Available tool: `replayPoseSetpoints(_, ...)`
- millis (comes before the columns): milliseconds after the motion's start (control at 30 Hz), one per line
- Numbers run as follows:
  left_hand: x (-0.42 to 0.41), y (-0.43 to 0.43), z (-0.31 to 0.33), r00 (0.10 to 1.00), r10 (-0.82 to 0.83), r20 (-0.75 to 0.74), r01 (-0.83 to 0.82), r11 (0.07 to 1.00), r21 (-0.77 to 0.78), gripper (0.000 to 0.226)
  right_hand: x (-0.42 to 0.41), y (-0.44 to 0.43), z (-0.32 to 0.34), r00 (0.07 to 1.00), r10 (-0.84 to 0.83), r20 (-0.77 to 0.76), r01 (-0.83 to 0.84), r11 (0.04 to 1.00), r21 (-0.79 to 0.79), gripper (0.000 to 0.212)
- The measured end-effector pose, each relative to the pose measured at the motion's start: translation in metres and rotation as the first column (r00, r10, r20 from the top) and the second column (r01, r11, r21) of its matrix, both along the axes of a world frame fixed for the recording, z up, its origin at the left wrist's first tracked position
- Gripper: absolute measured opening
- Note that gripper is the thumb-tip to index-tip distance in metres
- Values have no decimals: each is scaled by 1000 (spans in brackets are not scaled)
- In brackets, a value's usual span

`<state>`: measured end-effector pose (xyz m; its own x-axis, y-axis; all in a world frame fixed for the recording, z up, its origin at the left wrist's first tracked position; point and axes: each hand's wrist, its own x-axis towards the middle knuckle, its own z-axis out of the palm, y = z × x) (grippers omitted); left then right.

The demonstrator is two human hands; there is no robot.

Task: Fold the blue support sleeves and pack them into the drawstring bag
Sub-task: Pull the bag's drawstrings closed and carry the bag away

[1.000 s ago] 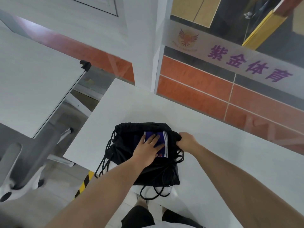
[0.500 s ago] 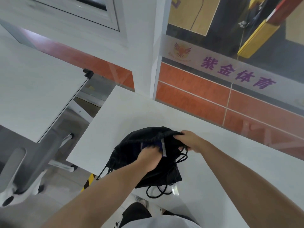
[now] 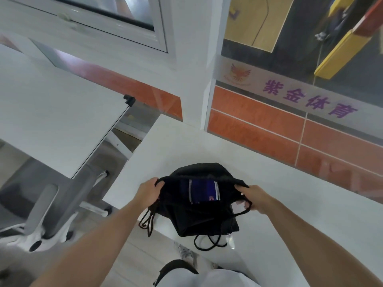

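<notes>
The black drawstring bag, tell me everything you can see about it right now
The drawstring bag is black, of soft, thin-looking cloth, lying at the near edge of the white table. Its mouth is held wide open: the left hand grips one side of the rim, the right hand the other. Inside shows a folded blue support sleeve with pale edge strips. Black cords loop out on both sides and hang over the table's edge.

Bare table (image 3: pixel 300 214) around bag (image 3: pixel 199 220)
</notes>
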<state>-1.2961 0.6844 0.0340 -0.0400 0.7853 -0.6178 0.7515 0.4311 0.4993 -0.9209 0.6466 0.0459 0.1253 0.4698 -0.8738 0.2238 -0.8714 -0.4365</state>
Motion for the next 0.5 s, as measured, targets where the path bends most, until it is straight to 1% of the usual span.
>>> replayPoseSetpoints(67, -1, 3, 5, 972, 195, 134, -183, 979, -94, 30, 5, 6, 10, 998, 60, 15, -60, 998, -22, 50)
replayPoseSetpoints(100, -1, 5, 7, 952, 248, 180, -224, 964, -146, 30, 7, 9, 17, 995, 95, 14, -95, 995, -35, 45)
replayPoseSetpoints(133, -2, 6, 12, 950, 246, 194, -212, 960, -180, 31, 10, 11, 25, 991, 134, 12, -133, 990, -42, 39)
replayPoseSetpoints(167, -2, 7, 18, 965, 191, 179, -158, 970, -187, 31, 13, 13, 33, 984, 178, 16, -178, 983, -41, 36)
replayPoseSetpoints(200, -4, 9, 22, 984, 94, 154, -66, 982, -180, 30, 17, 15, 42, 975, 219, 22, -218, 975, -36, 36)
replayPoseSetpoints(233, -6, 12, 29, 994, -40, 102, 57, 984, -168, 30, 22, 16, 50, 968, 251, 19, -250, 968, -31, 37)
replayPoseSetpoints(300, -15, 18, 39, 966, -260, -11, 255, 956, -147, 31, 30, 17, 67, 960, 280, 3, -280, 960, -11, 35)
replayPoseSetpoints(333, -22, 22, 43, 946, -322, -34, 314, 938, -148, 31, 35, 17, 76, 960, 280, -4, -280, 960, 6, 36)
replayPoseSetpoints(433, -43, 33, 58, 907, -417, -63, 407, 905, -123, 46, 47, 15, 100, 963, 269, 0, -269, 960, 73, 39)
replayPoseSetpoints(467, -49, 36, 64, 899, -432, -63, 425, 899, -107, 46, 52, 14, 106, 967, 255, 5, -254, 963, 91, 38)
replayPoseSetpoints(500, -53, 40, 71, 902, -430, -41, 425, 900, -99, 40, 56, 13, 111, 971, 238, 9, -237, 965, 107, 38)
